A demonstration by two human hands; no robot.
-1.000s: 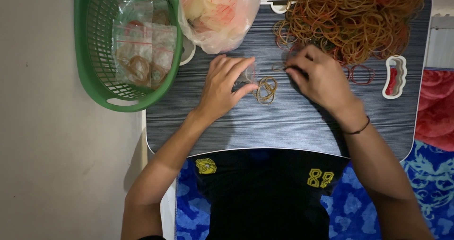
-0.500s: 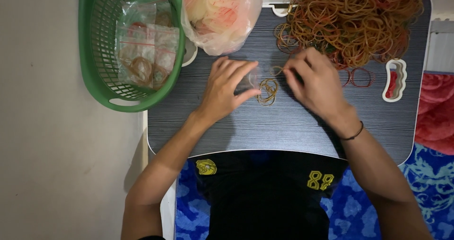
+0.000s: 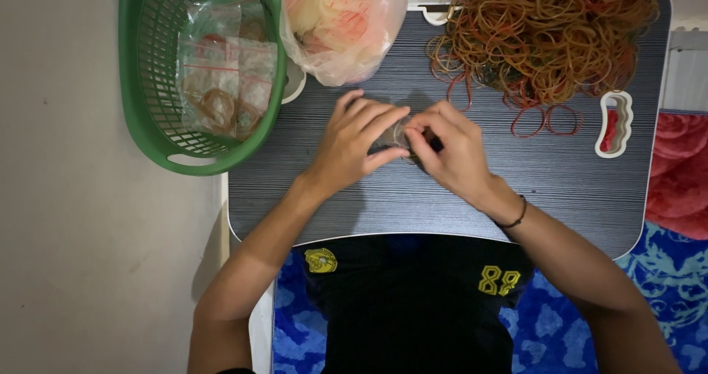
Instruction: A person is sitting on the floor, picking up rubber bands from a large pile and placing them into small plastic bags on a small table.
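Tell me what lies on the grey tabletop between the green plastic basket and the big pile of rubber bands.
In the head view, a translucent plastic bag lies between the basket and the pile.

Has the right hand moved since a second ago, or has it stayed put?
Yes. The right hand has slid left, away from the rubber band pile, and now meets the left hand over a small clear bag on the grey lap table.

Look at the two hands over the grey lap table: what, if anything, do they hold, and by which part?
Both hands, left hand and right hand, pinch a small clear bag between their fingers; which part of it cannot be told.
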